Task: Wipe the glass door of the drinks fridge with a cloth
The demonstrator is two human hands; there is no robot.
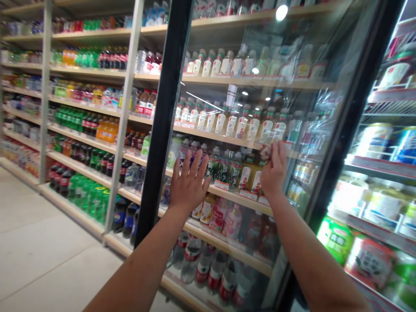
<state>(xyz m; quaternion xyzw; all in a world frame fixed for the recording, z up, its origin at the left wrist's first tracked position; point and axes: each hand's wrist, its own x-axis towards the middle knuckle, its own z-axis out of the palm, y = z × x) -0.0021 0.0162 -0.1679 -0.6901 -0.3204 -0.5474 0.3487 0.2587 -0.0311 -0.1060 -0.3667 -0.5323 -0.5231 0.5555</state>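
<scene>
A glass door [312, 56] with a black frame [159, 125] stands in front of me, swung out from the fridge. My left hand [188, 184] is raised at the glass with fingers spread and the palm toward it. Farther right, my right hand [274, 173] is up against the glass near the door's right side, its fingers bent and held together. A small pinkish patch shows by those fingertips; whether it is a held thing or a reflection is unclear. Behind the glass, several bottles with white labels [242, 125] stand in rows.
Open shelves [84, 102] of drink bottles run along the left. To the right are lit fridge shelves [380, 162] with cans, jars and packs [370, 262]. Pale floor tiles [42, 251] cover the lower left. Ceiling lights reflect in the glass.
</scene>
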